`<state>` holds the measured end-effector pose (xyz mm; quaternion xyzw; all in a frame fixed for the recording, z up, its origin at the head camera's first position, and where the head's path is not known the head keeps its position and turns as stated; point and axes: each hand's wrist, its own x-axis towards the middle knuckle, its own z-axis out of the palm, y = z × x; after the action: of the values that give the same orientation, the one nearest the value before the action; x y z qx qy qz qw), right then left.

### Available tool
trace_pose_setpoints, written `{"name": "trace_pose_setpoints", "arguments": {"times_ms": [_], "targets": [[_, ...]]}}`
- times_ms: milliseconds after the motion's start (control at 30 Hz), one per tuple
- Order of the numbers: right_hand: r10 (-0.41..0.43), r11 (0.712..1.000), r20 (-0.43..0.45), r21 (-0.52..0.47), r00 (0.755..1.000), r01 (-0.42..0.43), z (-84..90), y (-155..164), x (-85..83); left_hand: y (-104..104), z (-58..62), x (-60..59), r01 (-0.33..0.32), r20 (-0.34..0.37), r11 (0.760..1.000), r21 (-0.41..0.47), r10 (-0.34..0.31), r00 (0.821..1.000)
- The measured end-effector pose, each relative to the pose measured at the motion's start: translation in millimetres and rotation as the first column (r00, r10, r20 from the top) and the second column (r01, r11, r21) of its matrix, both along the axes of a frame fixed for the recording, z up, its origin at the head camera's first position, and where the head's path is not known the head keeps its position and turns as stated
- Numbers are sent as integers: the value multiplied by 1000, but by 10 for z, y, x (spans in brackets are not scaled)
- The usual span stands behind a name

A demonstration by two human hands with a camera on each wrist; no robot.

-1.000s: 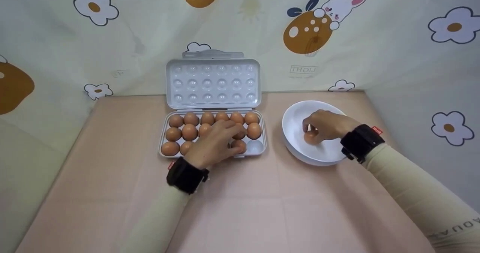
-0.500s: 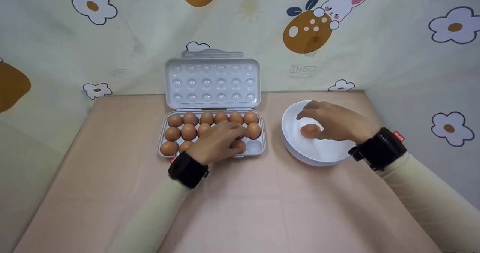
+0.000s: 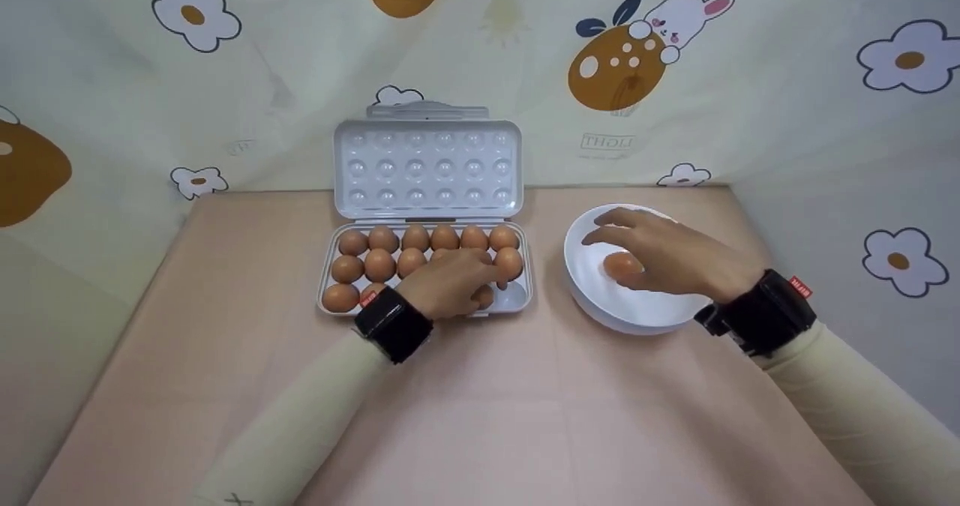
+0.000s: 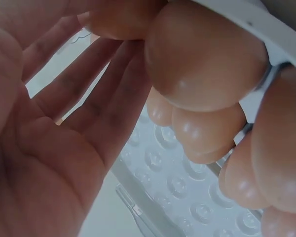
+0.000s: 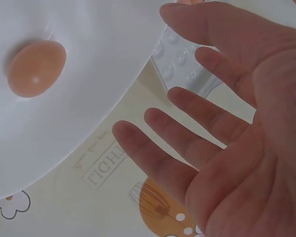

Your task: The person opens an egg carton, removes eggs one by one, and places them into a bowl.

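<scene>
An open grey egg tray [image 3: 327,305] holds several brown eggs [image 3: 379,264]; its front right cell [image 3: 513,294] is bare. My left hand [image 3: 480,281] lies over the tray's front right eggs, fingers fairly straight, tips touching an egg [image 4: 113,19]. The left palm [image 4: 54,123] is empty, with eggs [image 4: 202,54] close beside it. One brown egg [image 3: 621,264] lies in the white bowl [image 3: 600,307]. Just above that bowl hovers my right hand [image 3: 611,236], fingers spread and holding nothing. In the right wrist view the open right hand [image 5: 227,133] is clear of the egg [image 5: 36,68] in the bowl [image 5: 98,44].
The tray's lid [image 3: 427,163] stands upright at the back against a printed cloth backdrop [image 3: 675,101]. A pink cloth [image 3: 480,416] covers the table. Cloth walls close in the left and right sides.
My right hand has let go of the egg in the bowl and lifted off with fingers spread. My left hand has drawn back toward the tray's front right corner.
</scene>
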<state>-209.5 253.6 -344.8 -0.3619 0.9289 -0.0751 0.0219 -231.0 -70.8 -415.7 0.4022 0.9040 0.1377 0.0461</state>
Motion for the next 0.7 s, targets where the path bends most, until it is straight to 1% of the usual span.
{"name": "trace_pose_setpoints", "arguments": {"times_ms": [67,167,267,467,633,700], "targets": [[4,1000,0,-10,1000,-4,-15,2,8,12,1,2,2,6,1000,-8,-2,1000],[24,999,-12,-35,1000,-25,-35,4,15,21,15,1,-2,42,1000,-12,2,999],[40,998,-14,-57,999,-41,-46,4,24,21,20,-2,4,59,1000,-16,-3,998],[32,997,-5,-67,999,-32,-57,-9,36,-2,-11,-16,-3,83,1000,-20,5,997],[30,995,-8,-93,1000,-30,-57,-14,43,-61,-35,-40,27,62,999,37,-30,998],[27,993,-3,-112,1000,-27,-48,-22,46,-93,-29,-45,25,73,995,94,-32,997]]}}
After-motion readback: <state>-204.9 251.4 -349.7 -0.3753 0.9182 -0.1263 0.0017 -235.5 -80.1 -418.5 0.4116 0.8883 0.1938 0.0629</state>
